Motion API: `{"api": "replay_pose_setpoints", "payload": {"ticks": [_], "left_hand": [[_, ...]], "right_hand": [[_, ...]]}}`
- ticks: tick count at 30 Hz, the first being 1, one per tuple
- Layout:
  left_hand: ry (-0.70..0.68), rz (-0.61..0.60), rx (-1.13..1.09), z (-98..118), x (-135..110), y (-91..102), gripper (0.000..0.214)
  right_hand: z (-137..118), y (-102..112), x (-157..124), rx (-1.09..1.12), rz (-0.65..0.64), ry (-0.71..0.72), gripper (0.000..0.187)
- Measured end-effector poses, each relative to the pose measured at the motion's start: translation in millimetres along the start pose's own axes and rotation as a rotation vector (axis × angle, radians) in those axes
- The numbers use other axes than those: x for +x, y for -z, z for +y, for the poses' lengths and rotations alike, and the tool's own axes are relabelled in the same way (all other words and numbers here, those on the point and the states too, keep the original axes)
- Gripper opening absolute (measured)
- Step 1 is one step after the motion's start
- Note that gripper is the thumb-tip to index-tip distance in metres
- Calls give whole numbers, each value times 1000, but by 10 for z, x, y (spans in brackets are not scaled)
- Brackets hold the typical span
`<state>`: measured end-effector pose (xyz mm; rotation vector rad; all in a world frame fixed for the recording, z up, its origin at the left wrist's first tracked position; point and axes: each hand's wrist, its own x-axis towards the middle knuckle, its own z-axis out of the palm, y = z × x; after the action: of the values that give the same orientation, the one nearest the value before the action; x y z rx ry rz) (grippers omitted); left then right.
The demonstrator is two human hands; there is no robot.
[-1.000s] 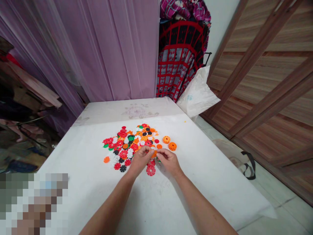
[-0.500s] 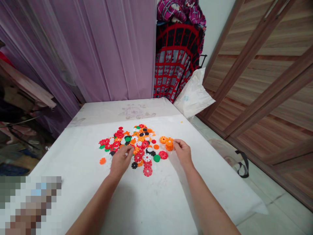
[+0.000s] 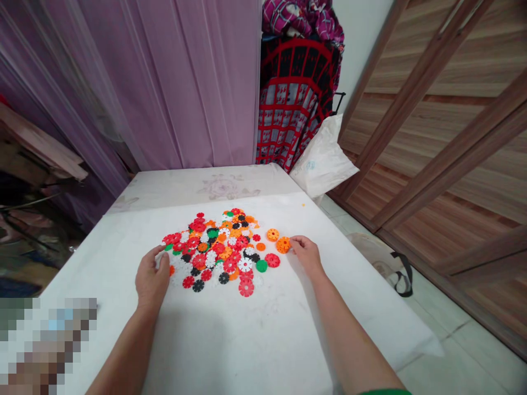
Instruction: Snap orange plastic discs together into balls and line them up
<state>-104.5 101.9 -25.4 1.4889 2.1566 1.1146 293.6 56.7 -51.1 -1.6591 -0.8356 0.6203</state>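
White table [image 3: 255, 345] below, hands [image 3: 152, 277] spread apart, flanking notched discs [image 3: 233, 260].

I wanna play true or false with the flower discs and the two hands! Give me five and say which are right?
1. The right hand is by an orange stack. True.
2. The left hand is right of the disc pile. False: it is at the left edge.
3. A green disc lies beside a red disc. True.
4. The curtain is yellow. False: it is purple.
5. The two hands are touching. False: they are apart.
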Motion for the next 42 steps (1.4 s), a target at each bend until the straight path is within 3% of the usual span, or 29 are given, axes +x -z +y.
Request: {"api": "replay_pose_setpoints", "payload": {"ticks": [10,15,24,42], "left_hand": [[-67,18,-19,-71,-1,-31,36],[-116,25,-42,-103,8,-46,33],[-158,42,-50,-129,-3,-69,31],[-183,24,-48,-158,1,-79,32]], "right_hand": [[109,11,14,-103,-6,24,33],[81,8,-23,-165,2,103,39],[3,-9,-74,-507,-164,232,43],[21,-48,-117,-557,-101,240,48]]}}
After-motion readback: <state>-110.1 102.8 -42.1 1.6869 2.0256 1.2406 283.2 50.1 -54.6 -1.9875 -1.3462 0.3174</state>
